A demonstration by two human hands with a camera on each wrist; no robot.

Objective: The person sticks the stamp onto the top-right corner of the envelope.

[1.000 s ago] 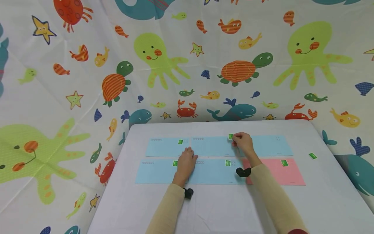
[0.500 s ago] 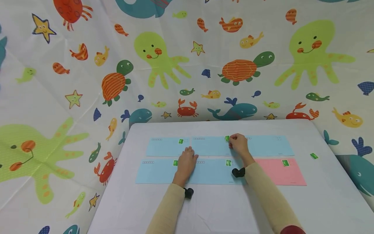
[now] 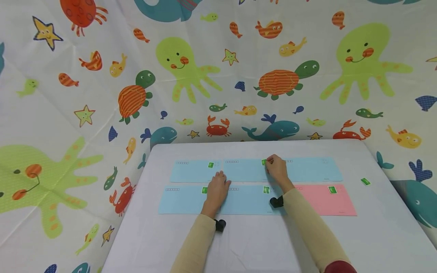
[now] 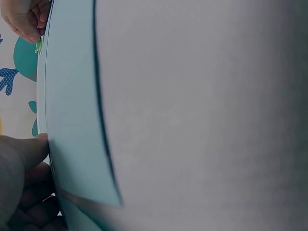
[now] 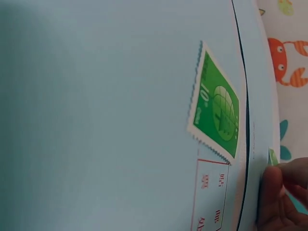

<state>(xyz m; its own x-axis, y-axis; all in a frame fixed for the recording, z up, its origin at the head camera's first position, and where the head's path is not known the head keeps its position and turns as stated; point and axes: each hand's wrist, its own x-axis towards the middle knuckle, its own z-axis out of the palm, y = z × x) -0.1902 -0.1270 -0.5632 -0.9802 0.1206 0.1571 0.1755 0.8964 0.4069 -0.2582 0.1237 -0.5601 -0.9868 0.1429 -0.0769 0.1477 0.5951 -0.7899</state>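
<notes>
My right hand [image 3: 277, 168] pinches a small green stamp [image 3: 264, 162] between thumb and fingertips, over the right end of the top middle blue envelope [image 3: 242, 172]. In the right wrist view, a sliver of that stamp [image 5: 273, 157] shows at the fingertips of the right hand [image 5: 286, 195]. My left hand [image 3: 216, 189] rests with relaxed fingers across the edges of the blue envelopes on the left side, partly covering the lower left envelope [image 3: 181, 203] and lower middle envelope [image 3: 246, 204]. Another green stamp [image 5: 219, 103] lies on the lower middle envelope.
The top left envelope [image 3: 191, 174], with a stamp [image 3: 211, 165], and the top right blue envelope [image 3: 314, 170] flank the middle one. A pink envelope [image 3: 336, 204] bears a stamp [image 3: 332, 190]. One loose stamp [image 3: 365, 182] lies on the white table [image 3: 385, 220].
My right hand has moved left and slightly down with the stamp, from the top edge onto the top middle envelope's right end. The left hand has stayed in place.
</notes>
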